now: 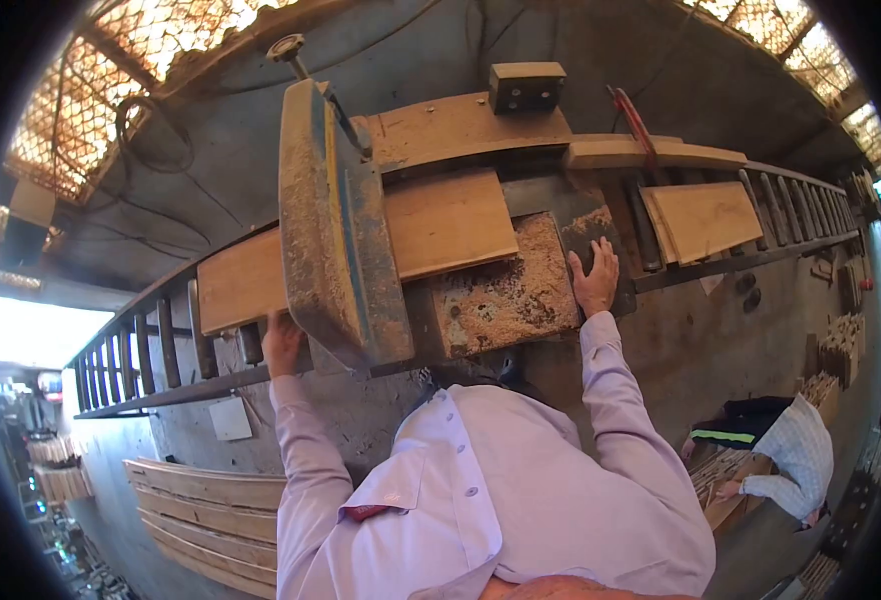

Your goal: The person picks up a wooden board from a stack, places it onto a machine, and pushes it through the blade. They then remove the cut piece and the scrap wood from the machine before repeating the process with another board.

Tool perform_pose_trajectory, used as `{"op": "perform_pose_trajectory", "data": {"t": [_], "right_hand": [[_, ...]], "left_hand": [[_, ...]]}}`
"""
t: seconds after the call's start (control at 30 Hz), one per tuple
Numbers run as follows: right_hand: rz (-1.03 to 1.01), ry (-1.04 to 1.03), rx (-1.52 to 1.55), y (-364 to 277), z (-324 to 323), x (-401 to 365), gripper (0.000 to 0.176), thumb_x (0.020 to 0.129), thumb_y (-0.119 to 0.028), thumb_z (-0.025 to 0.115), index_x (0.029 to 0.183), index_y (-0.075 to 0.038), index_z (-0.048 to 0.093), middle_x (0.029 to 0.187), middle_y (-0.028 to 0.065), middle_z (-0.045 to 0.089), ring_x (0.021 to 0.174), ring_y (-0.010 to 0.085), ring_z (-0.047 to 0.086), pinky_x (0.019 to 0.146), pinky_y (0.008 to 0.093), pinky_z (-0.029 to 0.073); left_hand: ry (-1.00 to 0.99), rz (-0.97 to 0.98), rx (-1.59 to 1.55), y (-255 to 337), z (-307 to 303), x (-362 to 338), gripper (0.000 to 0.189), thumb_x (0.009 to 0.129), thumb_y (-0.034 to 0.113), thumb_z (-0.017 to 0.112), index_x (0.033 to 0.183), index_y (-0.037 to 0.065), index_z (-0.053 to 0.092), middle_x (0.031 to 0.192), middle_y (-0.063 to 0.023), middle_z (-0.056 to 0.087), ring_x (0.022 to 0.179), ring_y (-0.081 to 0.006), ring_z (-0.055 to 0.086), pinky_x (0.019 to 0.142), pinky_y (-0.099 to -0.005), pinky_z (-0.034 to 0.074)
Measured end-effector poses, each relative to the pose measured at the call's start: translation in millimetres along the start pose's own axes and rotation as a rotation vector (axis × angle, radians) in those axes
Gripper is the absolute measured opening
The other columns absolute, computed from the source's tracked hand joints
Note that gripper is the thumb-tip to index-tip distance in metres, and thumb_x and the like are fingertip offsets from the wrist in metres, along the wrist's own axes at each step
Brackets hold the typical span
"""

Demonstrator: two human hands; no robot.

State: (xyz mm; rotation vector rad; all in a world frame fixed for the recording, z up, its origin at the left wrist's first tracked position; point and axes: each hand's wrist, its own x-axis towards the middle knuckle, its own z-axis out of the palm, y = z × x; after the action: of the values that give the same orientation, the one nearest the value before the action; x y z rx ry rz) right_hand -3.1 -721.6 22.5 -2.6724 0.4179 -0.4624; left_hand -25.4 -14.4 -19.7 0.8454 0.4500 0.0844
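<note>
A wide wooden board (451,222) lies under the upright guard of a saw machine (336,220), and its left part shows beyond the guard. At the board's lower left edge is my left hand (283,343), partly hidden by the guard; how its fingers lie is hard to see. My right hand (596,278) rests with fingers spread on the dark metal table (586,235), right of a plate covered in sawdust (511,290). Nothing is held in it.
Roller conveyors (166,340) extend to both sides. Short boards (706,220) lie on the right rollers. A wooden fence (471,130) runs behind, near a red-handled tool (633,120). Long planks (206,515) lie lower left. Another person (786,450) bends over wood lower right.
</note>
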Motion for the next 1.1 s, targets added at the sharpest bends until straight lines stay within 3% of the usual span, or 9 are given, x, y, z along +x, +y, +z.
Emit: {"op": "perform_pose_trajectory", "data": {"t": [0.13, 0.2, 0.27, 0.33, 0.47, 0.57, 0.8, 1.1], "right_hand": [[0.014, -0.007, 0.002, 1.0, -3.8, -2.3, 0.075, 0.094, -0.062, 0.053, 0.142, -0.004, 0.049, 0.157, 0.0134, 0.037, 0.148, 0.0271, 0.028, 0.123, 0.0423, 0.018], [0.012, 0.012, 0.000, 3.8, -3.2, -2.8, 0.076, 0.094, -0.063, 0.053, 0.142, -0.005, 0.049, 0.157, 0.0133, 0.036, 0.148, 0.0268, 0.027, 0.123, 0.0426, 0.018], [0.017, 0.023, 0.025, 4.8, -1.6, -0.7, 0.077, 0.093, -0.065, 0.053, 0.142, -0.005, 0.049, 0.156, 0.0128, 0.037, 0.148, 0.0266, 0.027, 0.123, 0.0434, 0.017], [0.037, 0.028, 0.038, 3.5, -1.6, 3.1, 0.078, 0.092, -0.066, 0.052, 0.142, -0.006, 0.049, 0.156, 0.0124, 0.038, 0.148, 0.0261, 0.027, 0.124, 0.0432, 0.016], [0.088, 0.045, 0.099, 1.1, 4.8, 19.0, 0.075, 0.092, -0.069, 0.050, 0.142, -0.014, 0.052, 0.154, 0.0093, 0.041, 0.148, 0.0239, 0.027, 0.124, 0.0430, 0.012], [0.124, 0.040, 0.128, -4.8, 9.1, 30.3, 0.070, 0.091, -0.070, 0.049, 0.138, -0.018, 0.056, 0.154, 0.0078, 0.042, 0.147, 0.0236, 0.028, 0.124, 0.0441, 0.011], [0.155, 0.123, 0.128, -3.6, 20.7, 41.9, 0.067, 0.093, -0.062, 0.054, 0.132, -0.009, 0.061, 0.149, 0.0114, 0.048, 0.144, 0.0263, 0.034, 0.122, 0.0446, 0.015], [0.133, 0.132, 0.122, -2.2, 29.0, 45.0, 0.059, 0.091, -0.055, 0.060, 0.125, -0.008, 0.064, 0.147, 0.0145, 0.049, 0.143, 0.0278, 0.035, 0.122, 0.0464, 0.016]], "left_hand": [[0.191, 0.059, -0.074, 34.8, -46.5, 43.7, 0.035, 0.100, 0.032, 0.059, 0.125, 0.008, 0.062, 0.128, -0.0088, 0.064, 0.120, -0.0259, 0.058, 0.099, -0.0399, 0.047], [0.074, 0.281, 0.431, 29.0, -51.4, 43.0, 0.036, 0.100, 0.034, 0.059, 0.122, 0.006, 0.063, 0.116, -0.0092, 0.067, 0.110, -0.0230, 0.062, 0.092, -0.0389, 0.052], [0.095, 0.307, 0.510, 27.3, -44.2, 44.9, 0.035, 0.101, 0.034, 0.059, 0.120, 0.005, 0.063, 0.111, -0.0092, 0.069, 0.104, -0.0216, 0.065, 0.088, -0.0377, 0.055], [0.270, 0.099, 0.180, 22.3, -28.0, 38.4, 0.034, 0.102, 0.032, 0.058, 0.119, 0.004, 0.064, 0.112, -0.0086, 0.069, 0.102, -0.0217, 0.066, 0.086, -0.0362, 0.056], [0.091, -0.025, 0.055, -0.1, 23.1, 10.3, 0.033, 0.102, 0.027, 0.057, 0.120, 0.002, 0.065, 0.112, -0.0090, 0.071, 0.099, -0.0236, 0.069, 0.083, -0.0348, 0.058], [-0.048, 0.094, 0.298, -31.2, -5.6, 35.8, 0.035, 0.102, 0.026, 0.056, 0.121, -0.003, 0.064, 0.110, -0.0093, 0.071, 0.095, -0.0212, 0.069, 0.080, -0.0326, 0.057], [-0.100, 0.052, 0.563, -77.6, 15.1, 9.7, 0.036, 0.102, 0.026, 0.056, 0.120, -0.004, 0.063, 0.109, -0.0100, 0.071, 0.093, -0.0207, 0.069, 0.079, -0.0327, 0.056], [-0.074, 0.120, 0.658, -68.7, 3.1, 16.8, 0.037, 0.102, 0.026, 0.056, 0.120, -0.006, 0.063, 0.107, -0.0108, 0.071, 0.092, -0.0200, 0.068, 0.079, -0.0328, 0.055]]}}
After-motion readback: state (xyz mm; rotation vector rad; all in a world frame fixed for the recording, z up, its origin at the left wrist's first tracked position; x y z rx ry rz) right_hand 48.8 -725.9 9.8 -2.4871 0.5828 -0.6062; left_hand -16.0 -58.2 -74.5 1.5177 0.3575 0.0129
